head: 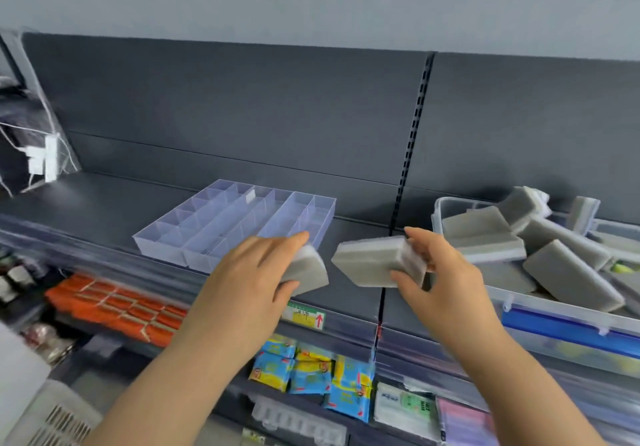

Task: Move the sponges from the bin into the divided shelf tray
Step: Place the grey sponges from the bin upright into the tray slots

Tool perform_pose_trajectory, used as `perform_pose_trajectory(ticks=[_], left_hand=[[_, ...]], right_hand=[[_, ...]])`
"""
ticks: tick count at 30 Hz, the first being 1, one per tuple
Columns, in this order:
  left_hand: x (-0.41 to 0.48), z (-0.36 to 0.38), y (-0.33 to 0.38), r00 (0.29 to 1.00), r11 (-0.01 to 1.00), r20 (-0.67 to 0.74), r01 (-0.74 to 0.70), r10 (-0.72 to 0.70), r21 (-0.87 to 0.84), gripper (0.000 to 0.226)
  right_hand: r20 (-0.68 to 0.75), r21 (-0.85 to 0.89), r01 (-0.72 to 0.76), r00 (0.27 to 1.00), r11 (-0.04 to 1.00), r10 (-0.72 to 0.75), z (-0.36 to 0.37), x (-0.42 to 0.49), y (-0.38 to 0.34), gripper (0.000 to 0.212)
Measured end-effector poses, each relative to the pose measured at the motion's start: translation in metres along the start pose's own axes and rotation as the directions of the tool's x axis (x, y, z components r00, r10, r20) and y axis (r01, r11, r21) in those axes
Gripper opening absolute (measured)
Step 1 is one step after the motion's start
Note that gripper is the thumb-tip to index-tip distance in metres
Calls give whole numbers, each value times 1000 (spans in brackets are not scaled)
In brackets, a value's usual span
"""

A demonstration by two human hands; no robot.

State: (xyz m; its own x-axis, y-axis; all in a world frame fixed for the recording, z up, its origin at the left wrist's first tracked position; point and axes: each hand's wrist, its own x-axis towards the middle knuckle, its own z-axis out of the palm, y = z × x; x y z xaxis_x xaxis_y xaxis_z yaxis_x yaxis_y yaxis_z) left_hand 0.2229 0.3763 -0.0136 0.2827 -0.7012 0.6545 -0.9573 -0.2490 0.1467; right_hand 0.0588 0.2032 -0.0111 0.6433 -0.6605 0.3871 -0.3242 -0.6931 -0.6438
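Note:
A clear divided tray (194, 219) lies on the dark shelf, left of centre, its compartments bare. At the right stands a clear plastic bin (554, 310) heaped with several grey sponges (485, 234). My left hand (252, 272) grips one grey sponge (308, 272) just in front of the tray's near right corner. My right hand (440, 279) holds a second grey sponge (374, 262) between the tray and the bin, thumb underneath and fingers on top.
The dark shelf (104, 203) has a slotted upright (415, 127) between its two bays. A plastic bag with cables (31, 141) hangs at the far left. Below are orange packs (114, 303), blue-yellow packets (311, 373) and a price label (304, 316).

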Motion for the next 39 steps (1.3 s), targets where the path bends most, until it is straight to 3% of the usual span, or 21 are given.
perform_pose_trajectory(ticks=[5,13,20,28,39], left_hand=[[14,31,-57,998,996,-3,67,-67,-51,58],[75,67,-150,989,988,12,149,-149,-33,52],[115,94,-205,979,973,51,203,-199,-107,51],[148,125,-262,985,960,91,167,-150,-226,49],[192,133,-331,987,929,159,73,-16,-364,48]], right_hand=[[-40,-78,7,999,997,-10,40,44,0,49],[-61,6,2,998,1000,-2,112,148,5,47],[-96,-70,29,995,997,-36,145,212,4,48],[-69,-236,-70,996,969,55,179,263,7,44],[88,-470,-246,943,848,322,221,311,18,42]])
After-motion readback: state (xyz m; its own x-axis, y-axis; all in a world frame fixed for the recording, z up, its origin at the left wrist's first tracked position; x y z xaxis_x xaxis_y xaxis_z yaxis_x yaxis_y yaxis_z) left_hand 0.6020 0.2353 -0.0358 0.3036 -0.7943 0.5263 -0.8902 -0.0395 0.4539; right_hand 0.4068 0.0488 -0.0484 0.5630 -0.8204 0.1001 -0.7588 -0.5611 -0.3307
